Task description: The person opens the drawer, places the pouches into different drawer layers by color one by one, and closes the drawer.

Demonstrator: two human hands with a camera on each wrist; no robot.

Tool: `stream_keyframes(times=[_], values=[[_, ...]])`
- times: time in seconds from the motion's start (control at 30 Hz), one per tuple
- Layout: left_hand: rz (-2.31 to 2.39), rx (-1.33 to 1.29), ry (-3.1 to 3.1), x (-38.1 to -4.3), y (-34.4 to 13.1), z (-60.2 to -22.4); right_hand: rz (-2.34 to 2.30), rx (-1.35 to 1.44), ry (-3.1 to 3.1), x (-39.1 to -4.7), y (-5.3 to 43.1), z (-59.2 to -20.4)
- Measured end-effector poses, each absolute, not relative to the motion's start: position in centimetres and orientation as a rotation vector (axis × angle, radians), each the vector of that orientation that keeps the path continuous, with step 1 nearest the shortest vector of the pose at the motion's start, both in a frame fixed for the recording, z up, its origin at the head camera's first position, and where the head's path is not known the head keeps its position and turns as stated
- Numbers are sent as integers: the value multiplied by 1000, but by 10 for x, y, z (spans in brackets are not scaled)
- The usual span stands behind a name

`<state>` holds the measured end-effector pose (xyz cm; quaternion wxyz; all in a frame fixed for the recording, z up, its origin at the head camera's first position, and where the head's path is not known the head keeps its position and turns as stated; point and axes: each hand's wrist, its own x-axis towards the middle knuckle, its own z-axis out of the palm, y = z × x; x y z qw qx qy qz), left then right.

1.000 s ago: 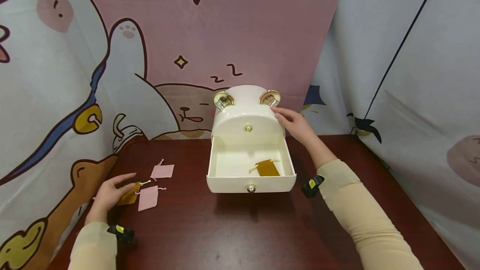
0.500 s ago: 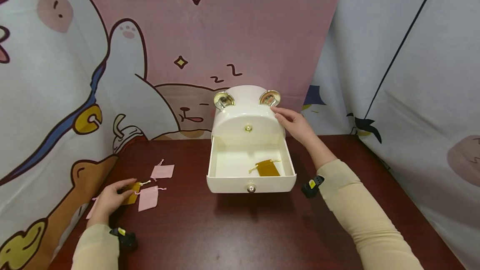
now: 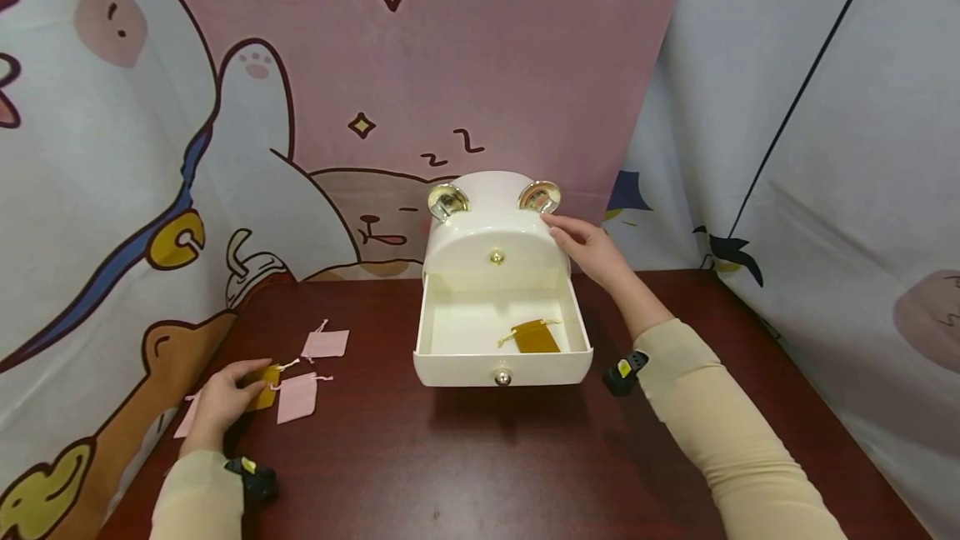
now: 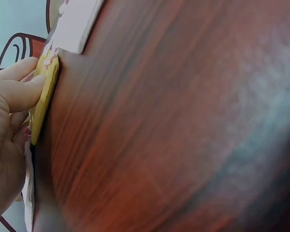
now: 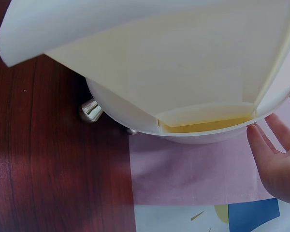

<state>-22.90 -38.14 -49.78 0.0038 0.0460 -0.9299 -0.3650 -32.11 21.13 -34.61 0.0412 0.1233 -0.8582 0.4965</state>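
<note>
My left hand [image 3: 221, 402] pinches a mustard-yellow drawstring pouch [image 3: 266, 395] at the left of the table. In the left wrist view the thumb lies on the face of this pouch [image 4: 44, 106], which stays close to the tabletop. My right hand [image 3: 600, 261] touches the upper right side of a white storage box [image 3: 491, 219], its fingers fairly straight along the curved shell. Gold, ear-like rounds top the box. Its lower drawer [image 3: 453, 369] is pulled out, and a second mustard pouch [image 3: 537, 338] lies inside at the front right.
Pink drawstring pouches lie around the left hand: one [image 3: 297, 400] to its right, one [image 3: 326, 344] farther back, and one [image 3: 186, 420] partly hidden behind the wrist. A cartoon-printed cloth [image 3: 510, 48] hangs behind the dark wooden table [image 3: 375, 473].
My left hand has shifted slightly right and its fingers have come together on the mustard pouch, uncovering a pink pouch at the far left. My right hand and the box stay put.
</note>
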Motion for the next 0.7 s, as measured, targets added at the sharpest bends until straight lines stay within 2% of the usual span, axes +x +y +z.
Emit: stream_keyframes(times=[0.7], values=[[-878,127,-2672,-232,-372,-508,1506,403,-2618,-321,212,-347]])
